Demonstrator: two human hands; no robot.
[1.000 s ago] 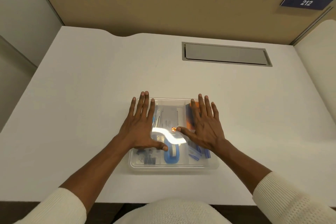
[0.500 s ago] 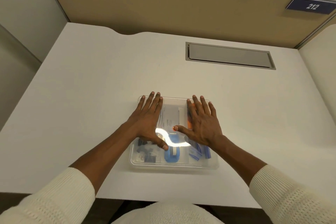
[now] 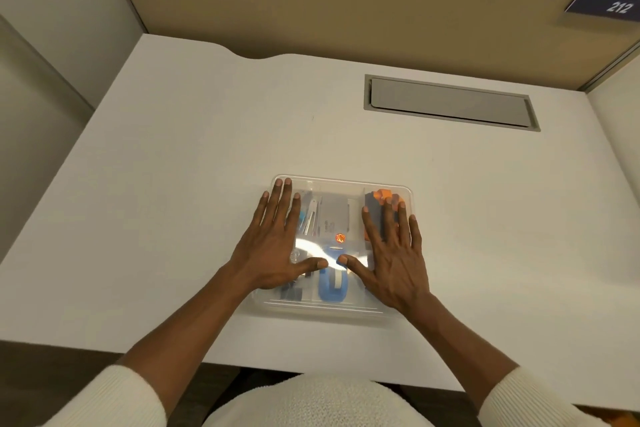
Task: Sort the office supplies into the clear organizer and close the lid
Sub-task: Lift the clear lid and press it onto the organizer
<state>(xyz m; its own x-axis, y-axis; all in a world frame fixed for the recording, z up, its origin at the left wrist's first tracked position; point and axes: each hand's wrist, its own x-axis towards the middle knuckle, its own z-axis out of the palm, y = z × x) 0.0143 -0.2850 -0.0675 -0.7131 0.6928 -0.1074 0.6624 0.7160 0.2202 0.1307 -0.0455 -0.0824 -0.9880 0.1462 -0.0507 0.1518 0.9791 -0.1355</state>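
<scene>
Squarely, left hand (image 3: 273, 250), right hand (image 3: 396, 263) flat on lid (image 3: 341, 189), desk (image 3: 194, 156) edge near

The white tabletop (image 3: 173, 184) carries one clear organizer (image 3: 325, 311) near its front edge; a grey hatch (image 3: 450, 102) sits flush in it, back right

Both hands lay flat on the lid (image 3: 346, 189) of the clear organizer (image 3: 322, 314), fingers straight & spread. L hand (image 3: 273, 246) over its left side, R hand (image 3: 393, 253) over the right; thumb tips close, not touching. Seen thru the plastic: grey box (image 3: 334, 215) centre, blue item (image 3: 332, 289) nr front, orange bits (image 3: 382, 194) far-right corner. Organizer sat nr front edge of white desk (image 3: 173, 184). Grey hatch (image 3: 450, 102) further back. Sign (image 3: 613, 5) read "212".
</scene>
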